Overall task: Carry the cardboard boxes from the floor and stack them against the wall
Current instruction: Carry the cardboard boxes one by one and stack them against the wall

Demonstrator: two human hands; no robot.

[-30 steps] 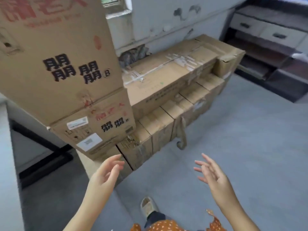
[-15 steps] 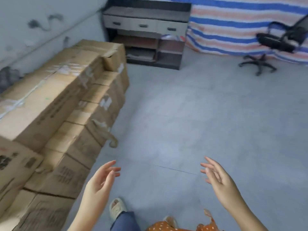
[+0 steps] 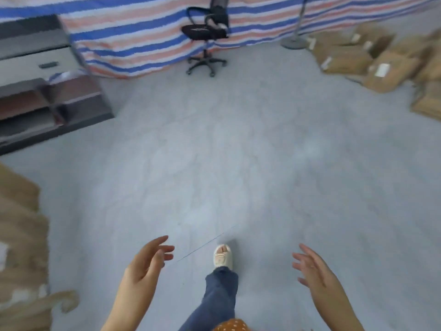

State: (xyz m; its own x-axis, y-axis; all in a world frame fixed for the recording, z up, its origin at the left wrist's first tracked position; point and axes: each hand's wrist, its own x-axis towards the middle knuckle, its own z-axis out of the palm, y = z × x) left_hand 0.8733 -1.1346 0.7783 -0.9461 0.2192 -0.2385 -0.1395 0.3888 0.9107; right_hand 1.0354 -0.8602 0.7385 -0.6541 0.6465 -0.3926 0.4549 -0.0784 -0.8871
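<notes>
Grey floor [image 3: 238,144] filled most of the frame, bare across the middle. Along the top ran a striped tarp [image 3: 148,32] in blue, pink and white, hanging down to the floor. At the left edge stood a dark shelf unit [image 3: 47,101] with a pale drawer front above its open compartments. Cardboard boxes [image 3: 372,60] lay scattered on the floor in the upper right of the frame, some bearing white labels, and more stacked boxes [image 3: 21,254] showed blurred along the lower left edge. A black office chair [image 3: 205,34] stood on its wheeled base at top centre, just in front of the tarp, and a round stand base [image 3: 294,43] with a thin pole sat to its right. At bottom centre a leg in blue jeans ended in a pale slipper [image 3: 222,256] stepping forward. The left hand [image 3: 148,266] was held out at lower left, fingers loosely curved and slightly apart, holding nothing. The right hand [image 3: 315,268] was out at lower right, fingers spread and relaxed, also holding nothing. Both hands were well apart from every box.
</notes>
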